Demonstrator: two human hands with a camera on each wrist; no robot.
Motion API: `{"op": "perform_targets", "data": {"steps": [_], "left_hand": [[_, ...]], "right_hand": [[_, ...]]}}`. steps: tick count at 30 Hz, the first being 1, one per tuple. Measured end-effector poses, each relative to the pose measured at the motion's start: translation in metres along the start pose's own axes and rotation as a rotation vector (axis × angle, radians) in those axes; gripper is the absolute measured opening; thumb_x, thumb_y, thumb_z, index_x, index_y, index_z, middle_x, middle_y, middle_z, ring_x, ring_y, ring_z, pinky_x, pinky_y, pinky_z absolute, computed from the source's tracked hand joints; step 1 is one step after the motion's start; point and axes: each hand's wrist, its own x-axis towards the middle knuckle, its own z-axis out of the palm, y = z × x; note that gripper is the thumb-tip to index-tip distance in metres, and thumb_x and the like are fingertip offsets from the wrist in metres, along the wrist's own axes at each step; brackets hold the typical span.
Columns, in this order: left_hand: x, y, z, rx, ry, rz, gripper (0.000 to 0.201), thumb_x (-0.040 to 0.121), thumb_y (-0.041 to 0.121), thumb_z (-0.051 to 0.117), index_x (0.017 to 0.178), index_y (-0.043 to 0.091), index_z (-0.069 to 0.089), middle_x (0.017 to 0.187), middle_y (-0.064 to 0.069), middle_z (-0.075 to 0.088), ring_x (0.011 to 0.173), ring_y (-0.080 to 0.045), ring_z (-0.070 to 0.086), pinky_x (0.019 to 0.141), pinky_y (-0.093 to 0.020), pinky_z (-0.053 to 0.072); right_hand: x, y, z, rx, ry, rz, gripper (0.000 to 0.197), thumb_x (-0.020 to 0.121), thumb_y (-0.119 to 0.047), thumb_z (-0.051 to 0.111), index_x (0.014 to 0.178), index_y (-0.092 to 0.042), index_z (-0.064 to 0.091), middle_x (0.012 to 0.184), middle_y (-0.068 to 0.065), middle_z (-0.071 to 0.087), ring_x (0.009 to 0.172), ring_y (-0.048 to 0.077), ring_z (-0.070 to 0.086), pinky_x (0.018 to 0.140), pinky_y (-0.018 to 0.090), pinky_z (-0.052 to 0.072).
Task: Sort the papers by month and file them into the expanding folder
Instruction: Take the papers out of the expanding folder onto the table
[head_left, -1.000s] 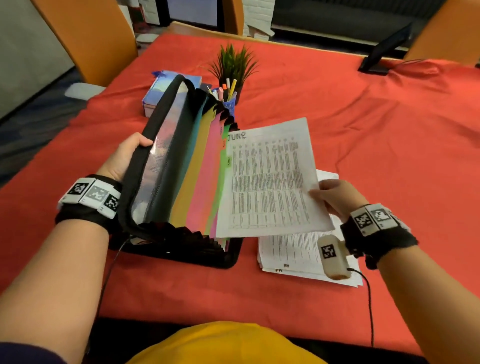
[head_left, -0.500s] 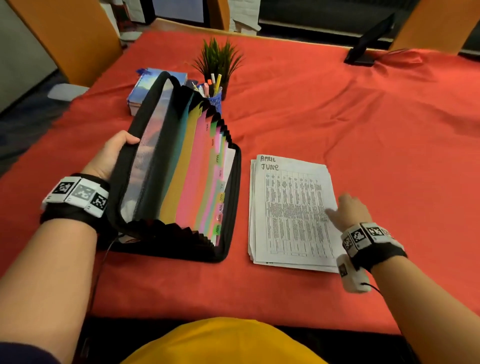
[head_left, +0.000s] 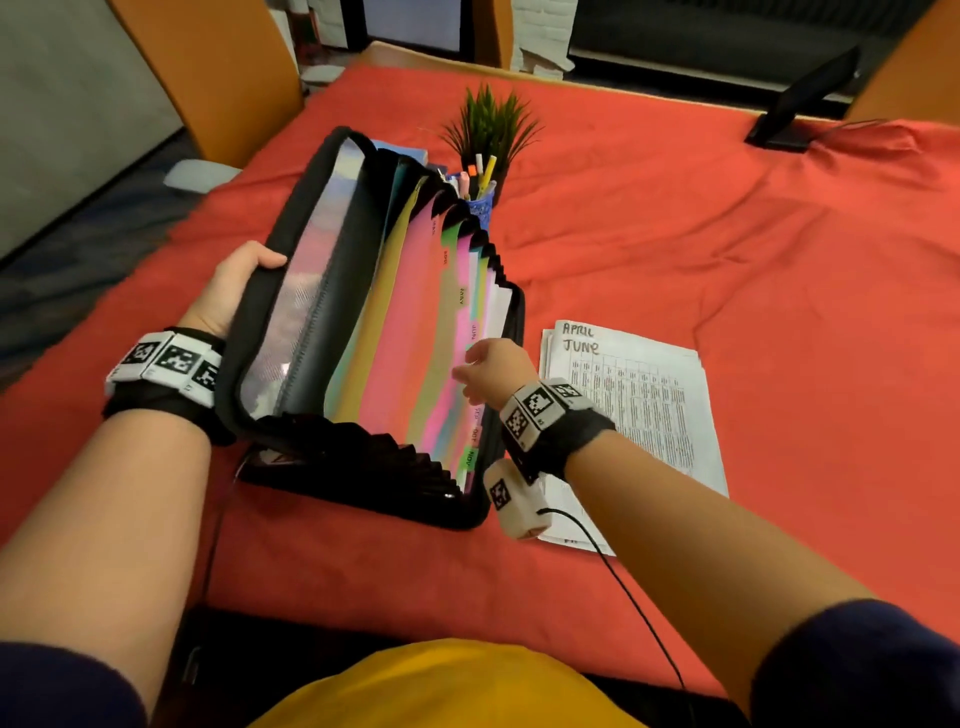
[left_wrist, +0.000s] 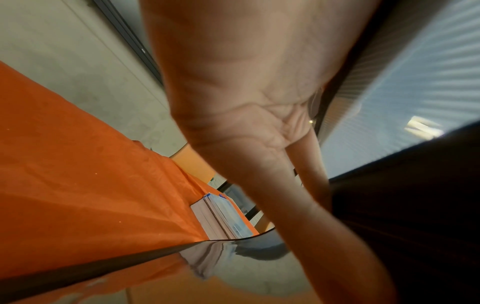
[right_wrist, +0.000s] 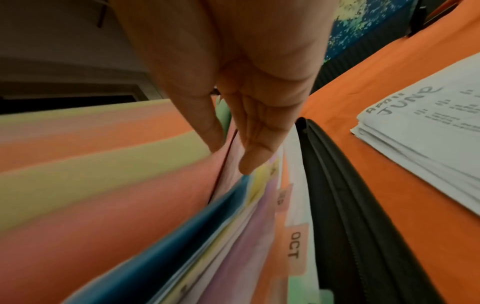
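Left hand (head_left: 228, 291) grips the raised front cover of the expanding folder (head_left: 363, 332), thumb hooked over its rim, propping it wide open on the table (head_left: 727, 260). Right hand (head_left: 488, 371) is in among the coloured dividers (right_wrist: 130, 185) with straight fingers (right_wrist: 254, 156), holding nothing, parting them just below the JUN tab (head_left: 474, 330). This looks like the pocket-finding step. The papers (head_left: 644, 405) lie stacked just beside the folder, top sheet marked JUNE. Next move, I'd say: keep that gap open, then go back for the top sheet. A pen cup (head_left: 480, 200) and potted plant (head_left: 488, 124) stand behind the folder, clear of the work; only the tightly packed dividers get in the way.
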Motion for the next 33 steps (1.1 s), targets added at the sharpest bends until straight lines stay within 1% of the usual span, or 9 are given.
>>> {"op": "perform_targets", "data": {"steps": [4,7,10,15,19,21,25,28,33], "left_hand": [[0.007,0.000,-0.015,-0.023,0.034,-0.004,0.028,0.082,0.026,0.048,0.064,0.015,0.065,0.063,-0.006,0.060,0.043,-0.011,0.056,0.048,-0.021,0.042],[0.002,0.003,-0.012,-0.093,-0.099,-0.026,0.022,0.048,0.029,0.058,0.045,0.010,0.069,0.052,-0.001,0.067,0.045,-0.011,0.062,0.045,-0.013,0.047],[0.008,0.000,-0.017,-0.151,-0.172,-0.001,0.032,0.034,0.032,0.061,0.052,0.009,0.073,0.060,-0.002,0.070,0.055,-0.012,0.067,0.053,-0.014,0.052],[0.011,0.001,-0.020,-0.184,-0.189,-0.007,0.026,0.041,0.030,0.061,0.052,0.009,0.072,0.060,-0.002,0.070,0.054,-0.012,0.067,0.052,-0.014,0.052],[0.009,0.001,-0.016,-0.162,-0.189,-0.020,0.024,0.058,0.028,0.064,0.047,0.008,0.071,0.054,-0.002,0.068,0.048,-0.010,0.065,0.049,-0.012,0.050],[0.007,0.002,-0.010,-0.101,-0.188,-0.023,0.037,0.070,0.028,0.058,0.043,0.004,0.068,0.049,-0.004,0.065,0.044,-0.008,0.062,0.046,-0.011,0.048],[0.000,0.000,0.011,0.016,-0.097,0.003,0.078,0.097,0.019,0.027,0.024,0.007,0.050,0.028,0.001,0.045,0.024,-0.003,0.042,0.030,-0.012,0.033],[0.003,-0.008,0.019,0.046,-0.055,-0.019,0.067,0.096,0.019,0.032,0.034,0.012,0.056,0.029,0.003,0.045,0.024,-0.004,0.041,0.029,-0.013,0.031],[0.011,-0.021,0.026,0.213,-0.003,-0.066,0.035,0.091,0.029,0.042,0.060,0.013,0.042,0.034,0.004,0.035,0.024,-0.007,0.031,0.028,-0.015,0.020]], "right_hand": [[0.008,-0.005,0.004,0.008,-0.035,0.092,0.021,0.083,-0.026,0.065,0.079,-0.008,0.055,0.078,0.013,0.064,0.070,0.025,0.066,0.074,0.035,0.056],[0.011,-0.007,0.007,0.312,-0.069,0.105,0.031,0.086,-0.016,0.062,0.114,-0.005,0.054,0.090,0.012,0.061,0.077,0.027,0.066,0.082,0.041,0.055],[0.006,-0.017,0.007,0.581,-0.064,0.021,0.036,0.092,-0.010,0.048,0.127,-0.012,0.052,0.099,0.007,0.052,0.086,0.019,0.051,0.078,0.036,0.053],[0.005,-0.022,0.008,0.471,-0.052,0.054,0.036,0.096,-0.021,0.039,0.121,0.001,0.054,0.121,0.020,0.052,0.096,0.025,0.049,0.081,0.037,0.047],[0.013,-0.023,0.007,0.220,-0.170,0.071,0.060,0.100,-0.044,0.021,0.134,0.002,0.041,0.136,0.022,0.044,0.121,0.033,0.046,0.101,0.041,0.037],[0.017,-0.017,0.001,0.298,-0.147,0.105,0.066,0.097,-0.051,0.023,0.132,0.001,0.045,0.134,0.017,0.048,0.114,0.030,0.050,0.091,0.037,0.040],[0.012,0.002,-0.033,0.392,-0.004,0.098,0.040,0.095,-0.033,0.046,0.110,-0.001,0.065,0.111,0.006,0.062,0.101,0.024,0.056,0.074,0.028,0.042],[0.003,0.033,-0.067,0.329,0.076,0.071,0.016,0.083,-0.003,0.064,0.098,-0.005,0.069,0.103,0.008,0.066,0.096,0.021,0.061,0.073,0.026,0.050],[-0.017,0.101,-0.119,0.229,0.209,0.190,0.029,0.077,0.017,0.054,0.078,-0.010,0.065,0.093,0.011,0.064,0.088,0.023,0.059,0.088,0.035,0.051]]}}
